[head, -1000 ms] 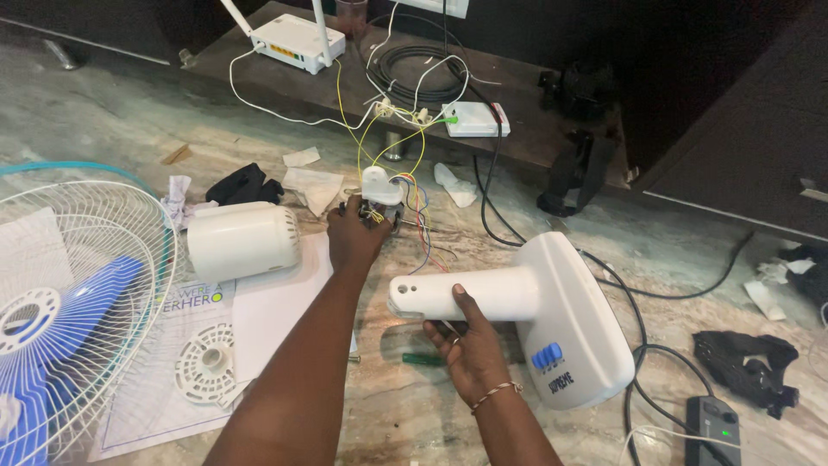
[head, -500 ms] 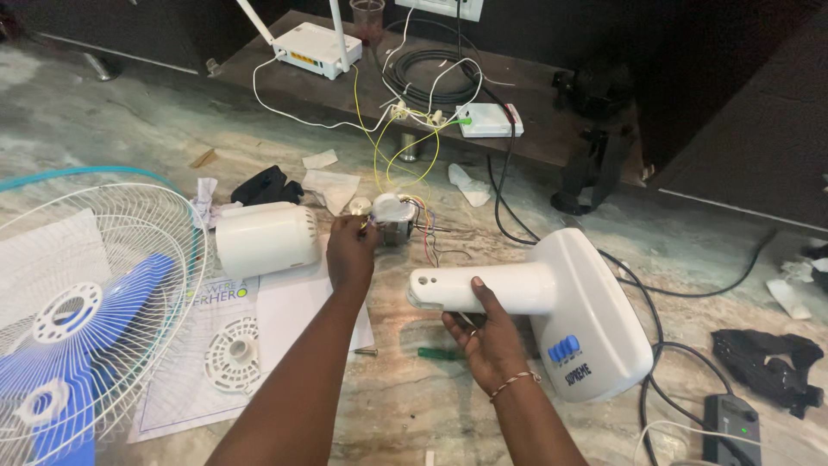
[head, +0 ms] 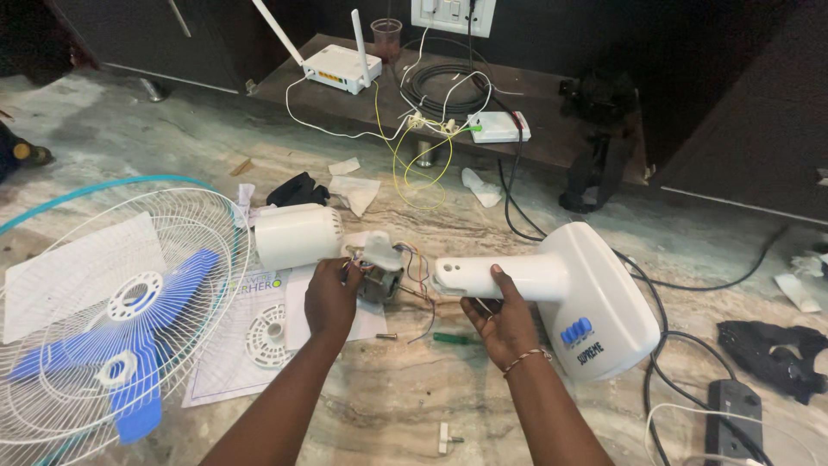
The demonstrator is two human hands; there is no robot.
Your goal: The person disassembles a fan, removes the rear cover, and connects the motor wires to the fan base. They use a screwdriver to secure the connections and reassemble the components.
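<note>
Left hand (head: pixel 330 298) grips one motor (head: pixel 379 269); right hand (head: pixel 500 321) one stand (head: pixel 569 293).

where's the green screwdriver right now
In the head view the green screwdriver lies on the floor just left of the right hand, below the white fan stand and near a loose screw.

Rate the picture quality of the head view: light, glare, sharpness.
Head view: even indoor light, soft shadows under the left hand and right hand; mild sheen on the white plastic fan stand and the marble floor; the small grey fan motor is sharp; the cabinets at the top are very dark.
</note>
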